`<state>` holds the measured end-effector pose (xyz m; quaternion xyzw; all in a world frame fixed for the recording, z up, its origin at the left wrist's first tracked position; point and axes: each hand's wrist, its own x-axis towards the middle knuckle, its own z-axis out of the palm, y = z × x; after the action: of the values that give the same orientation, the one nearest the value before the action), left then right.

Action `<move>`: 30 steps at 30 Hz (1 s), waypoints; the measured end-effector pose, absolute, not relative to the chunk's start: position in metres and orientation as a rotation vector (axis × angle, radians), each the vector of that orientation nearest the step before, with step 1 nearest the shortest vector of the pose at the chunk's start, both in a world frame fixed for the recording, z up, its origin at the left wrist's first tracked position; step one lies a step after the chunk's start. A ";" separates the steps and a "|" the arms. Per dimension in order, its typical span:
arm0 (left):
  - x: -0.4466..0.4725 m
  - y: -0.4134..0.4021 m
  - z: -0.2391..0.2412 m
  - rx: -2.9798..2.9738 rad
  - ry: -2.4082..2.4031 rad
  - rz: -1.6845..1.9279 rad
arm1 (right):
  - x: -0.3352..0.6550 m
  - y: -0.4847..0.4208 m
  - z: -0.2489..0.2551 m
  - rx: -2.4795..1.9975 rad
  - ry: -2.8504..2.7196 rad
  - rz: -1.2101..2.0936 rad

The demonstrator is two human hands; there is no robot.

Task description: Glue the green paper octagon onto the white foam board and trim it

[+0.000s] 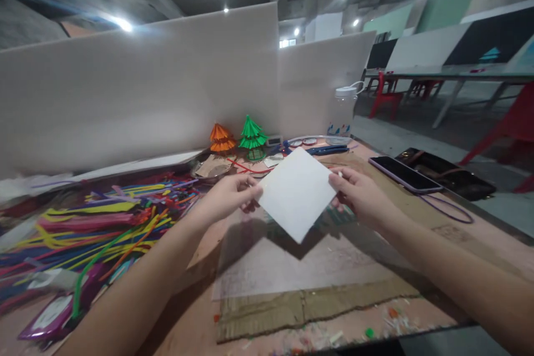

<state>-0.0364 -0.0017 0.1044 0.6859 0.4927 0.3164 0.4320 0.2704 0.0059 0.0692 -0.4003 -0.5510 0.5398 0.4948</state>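
A white square sheet of paper [297,193] hangs in the air above the table, turned like a diamond. My left hand [231,196] pinches its left corner and my right hand [359,193] pinches its right corner. Both hands are closed on the paper. Under it lies a clear plastic sheet [292,267] on a piece of brown cardboard [308,308].
A heap of coloured pipe cleaners [92,231] covers the left of the table. An orange paper tree [222,139] and a green paper tree [252,134] stand at the back by white partition boards [137,89]. A water bottle [344,111], a phone [404,174] and a dark tablet [448,173] lie right.
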 end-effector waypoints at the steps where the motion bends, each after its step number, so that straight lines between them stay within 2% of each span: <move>1: -0.033 -0.001 0.095 1.721 1.231 0.723 | 0.271 0.007 0.066 -0.930 -1.276 1.306; 6: -0.011 0.001 0.047 1.774 1.227 0.592 | 0.259 0.005 0.036 -0.952 -1.321 1.370; 10: -0.022 0.009 0.047 1.933 1.316 0.544 | 0.257 0.000 0.022 -0.998 -1.402 1.350; 17: -0.105 0.047 0.074 2.231 1.918 0.738 | 0.285 0.024 0.036 -1.322 -1.725 1.107; 20: -0.117 0.060 0.058 2.335 1.948 0.645 | 0.282 0.029 0.032 -1.370 -1.841 1.033; 24: -0.111 0.069 0.036 2.417 1.936 0.546 | 0.273 0.030 0.022 -1.261 -1.941 0.751; 30: -0.108 0.071 0.029 2.461 1.962 0.634 | 0.276 0.029 0.013 -1.080 -2.128 0.557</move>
<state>-0.1085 0.0706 0.0287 0.7660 0.6108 0.1973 -0.0345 0.2760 0.0290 0.0129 -0.4147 -0.8171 0.2139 0.3387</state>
